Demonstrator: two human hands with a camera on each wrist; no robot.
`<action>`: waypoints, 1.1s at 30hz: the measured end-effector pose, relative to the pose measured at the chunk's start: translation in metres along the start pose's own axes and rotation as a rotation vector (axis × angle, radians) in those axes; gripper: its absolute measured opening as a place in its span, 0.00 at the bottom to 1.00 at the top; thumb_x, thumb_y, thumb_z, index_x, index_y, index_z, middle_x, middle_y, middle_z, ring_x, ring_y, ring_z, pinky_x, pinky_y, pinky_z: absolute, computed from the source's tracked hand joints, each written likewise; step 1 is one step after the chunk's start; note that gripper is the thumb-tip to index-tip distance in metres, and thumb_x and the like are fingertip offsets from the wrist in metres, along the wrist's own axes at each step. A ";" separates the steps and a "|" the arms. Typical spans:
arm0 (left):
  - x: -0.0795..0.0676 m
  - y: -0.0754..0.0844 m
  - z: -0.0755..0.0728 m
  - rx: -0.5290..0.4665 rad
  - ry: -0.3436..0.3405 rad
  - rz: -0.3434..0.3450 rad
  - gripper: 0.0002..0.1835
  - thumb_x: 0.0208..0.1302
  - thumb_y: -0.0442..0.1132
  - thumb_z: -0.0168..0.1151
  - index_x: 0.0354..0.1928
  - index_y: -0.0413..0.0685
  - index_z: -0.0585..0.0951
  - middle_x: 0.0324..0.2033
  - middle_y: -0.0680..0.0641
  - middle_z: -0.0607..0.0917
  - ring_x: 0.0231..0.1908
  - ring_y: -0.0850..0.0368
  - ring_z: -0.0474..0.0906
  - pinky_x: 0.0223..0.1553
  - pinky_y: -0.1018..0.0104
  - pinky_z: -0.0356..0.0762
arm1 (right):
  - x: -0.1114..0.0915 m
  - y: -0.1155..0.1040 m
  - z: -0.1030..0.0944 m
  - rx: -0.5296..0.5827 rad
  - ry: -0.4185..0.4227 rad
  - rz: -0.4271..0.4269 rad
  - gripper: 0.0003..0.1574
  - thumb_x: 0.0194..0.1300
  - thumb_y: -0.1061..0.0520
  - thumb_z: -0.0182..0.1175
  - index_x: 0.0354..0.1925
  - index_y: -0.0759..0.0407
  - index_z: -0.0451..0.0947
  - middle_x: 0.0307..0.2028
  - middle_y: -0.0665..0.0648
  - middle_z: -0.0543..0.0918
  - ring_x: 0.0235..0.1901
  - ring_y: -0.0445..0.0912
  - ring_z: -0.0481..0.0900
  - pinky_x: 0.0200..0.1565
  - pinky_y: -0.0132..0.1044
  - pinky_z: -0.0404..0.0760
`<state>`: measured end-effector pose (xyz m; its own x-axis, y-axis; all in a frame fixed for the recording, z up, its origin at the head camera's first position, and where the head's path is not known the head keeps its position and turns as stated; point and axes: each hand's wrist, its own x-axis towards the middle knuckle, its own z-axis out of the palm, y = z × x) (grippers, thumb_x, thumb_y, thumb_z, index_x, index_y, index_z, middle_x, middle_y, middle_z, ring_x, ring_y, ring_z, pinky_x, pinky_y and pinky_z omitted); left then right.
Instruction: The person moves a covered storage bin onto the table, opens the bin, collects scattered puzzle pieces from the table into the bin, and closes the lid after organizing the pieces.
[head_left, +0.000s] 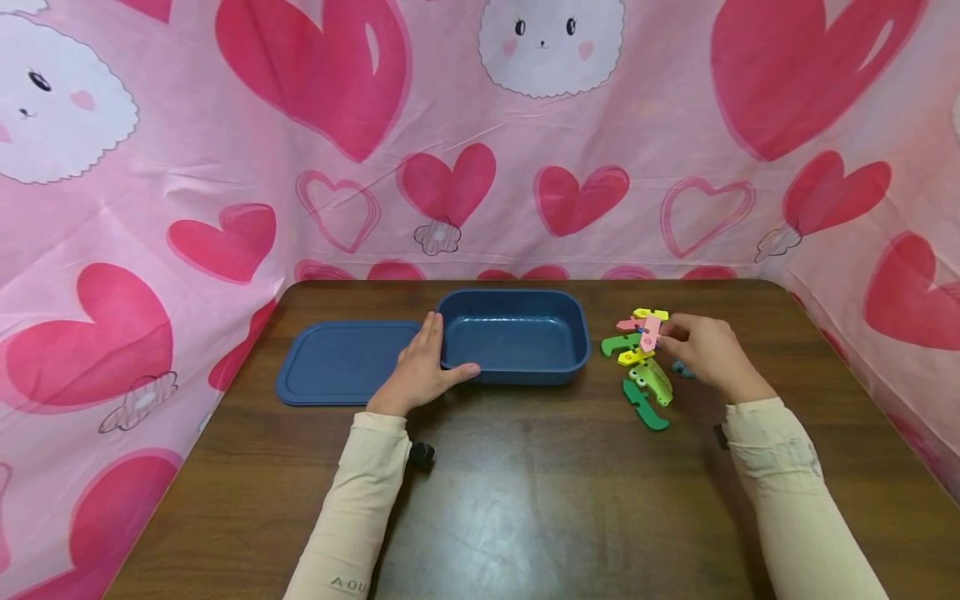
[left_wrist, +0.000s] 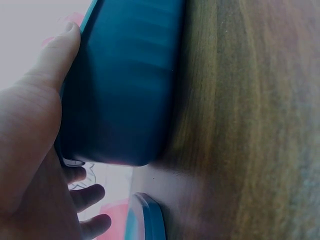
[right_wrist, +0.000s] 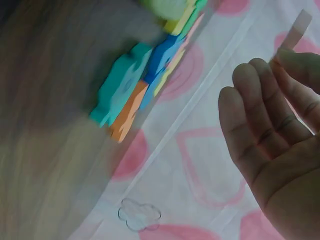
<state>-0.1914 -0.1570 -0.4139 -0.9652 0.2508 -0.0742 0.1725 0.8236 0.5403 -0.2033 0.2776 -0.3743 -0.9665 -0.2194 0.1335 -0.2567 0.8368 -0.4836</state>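
My left hand [head_left: 422, 367] rests against the left end of a dark blue rectangular box [head_left: 517, 377], its fingers straight along the side and the thumb by the front rim. In the left wrist view, the thumb lies along the rim of the box [left_wrist: 120, 90]. My right hand [head_left: 708, 348] pinches a small pink flat piece [head_left: 651, 332] between thumb and fingertips, raised over a pile of colourful pieces. Nearest to it lie yellow [head_left: 636, 357], green [head_left: 621, 343] and teal [right_wrist: 122, 82] pieces, plus an orange piece [right_wrist: 129, 112]. A green toy with bulging eyes [head_left: 651, 382] lies in front.
A flat blue lid [head_left: 341, 362] lies on the brown wooden table [head_left: 517, 483], left of the box. Closer to me than the toy is a dark green piece [head_left: 643, 406]. Pink cloth with hearts [head_left: 450, 183] hangs behind the table and at both sides.
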 end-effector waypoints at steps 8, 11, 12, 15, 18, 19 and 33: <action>0.000 -0.001 0.001 0.003 0.004 0.000 0.64 0.62 0.74 0.57 0.80 0.43 0.36 0.80 0.43 0.37 0.78 0.44 0.36 0.71 0.36 0.42 | 0.008 -0.017 0.011 0.055 0.050 -0.020 0.08 0.69 0.60 0.65 0.41 0.65 0.82 0.32 0.59 0.84 0.31 0.53 0.77 0.32 0.42 0.78; -0.001 0.000 0.001 0.001 0.005 -0.001 0.64 0.61 0.74 0.57 0.80 0.43 0.36 0.80 0.42 0.37 0.78 0.44 0.36 0.71 0.36 0.42 | 0.011 -0.021 0.015 0.063 0.079 -0.061 0.06 0.69 0.60 0.66 0.40 0.63 0.82 0.33 0.59 0.85 0.32 0.53 0.78 0.36 0.46 0.78; -0.001 0.000 0.001 0.001 0.006 -0.001 0.64 0.61 0.74 0.57 0.80 0.43 0.36 0.80 0.42 0.37 0.78 0.43 0.36 0.71 0.36 0.42 | 0.013 -0.023 0.016 0.065 0.086 -0.076 0.05 0.68 0.61 0.66 0.40 0.63 0.82 0.33 0.58 0.85 0.32 0.52 0.78 0.36 0.46 0.78; -0.001 0.000 0.001 0.004 0.007 0.000 0.64 0.62 0.74 0.57 0.80 0.42 0.36 0.80 0.42 0.37 0.78 0.43 0.36 0.71 0.36 0.42 | 0.017 -0.030 0.020 0.058 0.113 -0.123 0.03 0.68 0.61 0.66 0.38 0.61 0.83 0.33 0.57 0.84 0.32 0.52 0.78 0.37 0.48 0.77; -0.001 0.000 0.001 0.009 0.007 0.002 0.64 0.62 0.74 0.57 0.80 0.42 0.36 0.80 0.42 0.37 0.78 0.44 0.36 0.71 0.36 0.42 | 0.022 -0.037 0.024 0.049 0.139 -0.159 0.02 0.67 0.62 0.66 0.37 0.61 0.83 0.33 0.58 0.82 0.34 0.54 0.78 0.38 0.49 0.76; -0.001 0.000 0.001 0.011 0.007 0.003 0.64 0.62 0.74 0.57 0.80 0.42 0.36 0.80 0.42 0.37 0.78 0.44 0.36 0.72 0.37 0.42 | 0.023 -0.040 0.025 0.048 0.142 -0.166 0.02 0.67 0.61 0.66 0.37 0.61 0.83 0.33 0.58 0.82 0.34 0.54 0.78 0.39 0.50 0.76; -0.002 0.002 0.000 0.000 -0.003 -0.006 0.63 0.62 0.73 0.58 0.80 0.43 0.35 0.80 0.44 0.36 0.78 0.44 0.35 0.72 0.38 0.41 | 0.042 -0.082 0.045 -0.031 0.096 -0.220 0.08 0.68 0.59 0.66 0.43 0.61 0.85 0.38 0.60 0.78 0.36 0.54 0.75 0.40 0.50 0.80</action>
<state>-0.1896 -0.1556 -0.4125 -0.9656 0.2477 -0.0794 0.1673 0.8252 0.5396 -0.2232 0.1771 -0.3674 -0.8817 -0.3509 0.3155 -0.4597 0.7895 -0.4067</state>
